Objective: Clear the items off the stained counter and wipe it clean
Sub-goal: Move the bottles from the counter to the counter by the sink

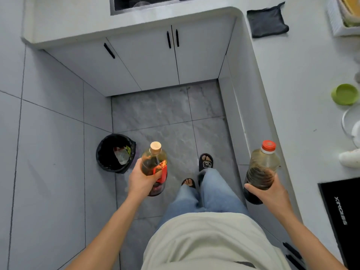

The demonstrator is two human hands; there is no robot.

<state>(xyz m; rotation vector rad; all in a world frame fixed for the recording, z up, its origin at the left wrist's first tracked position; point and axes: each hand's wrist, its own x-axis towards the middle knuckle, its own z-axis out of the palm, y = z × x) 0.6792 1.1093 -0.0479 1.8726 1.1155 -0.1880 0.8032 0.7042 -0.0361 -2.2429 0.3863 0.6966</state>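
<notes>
My left hand (143, 179) grips a clear bottle with a tan cap and red label (153, 162), held upright above the floor. My right hand (270, 189) grips a larger bottle with an orange-red cap and dark liquid (261, 168), held just off the counter's edge. The white counter (303, 98) runs along the right side, with a small dark speck on it near the right. A dark grey cloth (267, 20) lies folded on the counter's far corner.
On the counter stand a green lid (343, 94), a glass bowl (350, 125), a white object (349, 157), a black appliance (342, 213) and a white basket (344, 16). A black bin (115, 152) sits on the floor. The sink (144, 3) is ahead.
</notes>
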